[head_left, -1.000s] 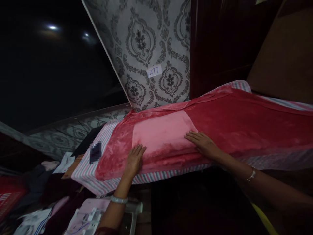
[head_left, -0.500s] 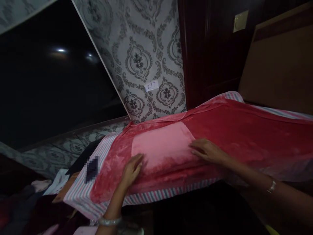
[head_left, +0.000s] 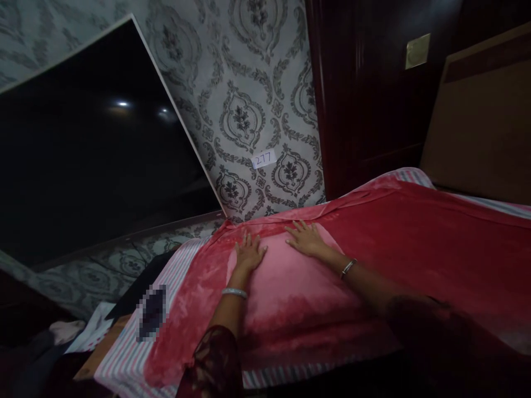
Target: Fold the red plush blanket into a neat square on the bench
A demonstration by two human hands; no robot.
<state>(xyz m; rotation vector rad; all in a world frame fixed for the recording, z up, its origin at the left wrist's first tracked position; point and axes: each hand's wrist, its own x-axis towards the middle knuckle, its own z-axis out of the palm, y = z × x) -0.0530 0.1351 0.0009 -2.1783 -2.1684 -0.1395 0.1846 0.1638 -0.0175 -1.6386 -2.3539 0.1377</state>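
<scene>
A pink folded cloth (head_left: 290,282) lies flat on a red plush blanket (head_left: 398,237). My left hand (head_left: 249,254) rests spread on the cloth's far left corner, fingers pointing toward the wall. On its far edge toward the right lies my right hand (head_left: 306,239), palm down with the fingers apart. Neither hand grips anything. Beneath the blanket, a striped sheet (head_left: 120,345) shows at the left end and along the near edge.
A large dark television screen (head_left: 103,149) leans at the left against patterned wallpaper. A label reading 277 (head_left: 264,158) is stuck on the wall. At the right stands a cardboard box (head_left: 481,121). A pixelated dark patch (head_left: 152,313) lies on the sheet, with clothes (head_left: 66,331) beyond.
Both hands have slid away from me, from the near part of the pink cloth to its far edge. Their fingers are now spread flat. The view has shifted slightly.
</scene>
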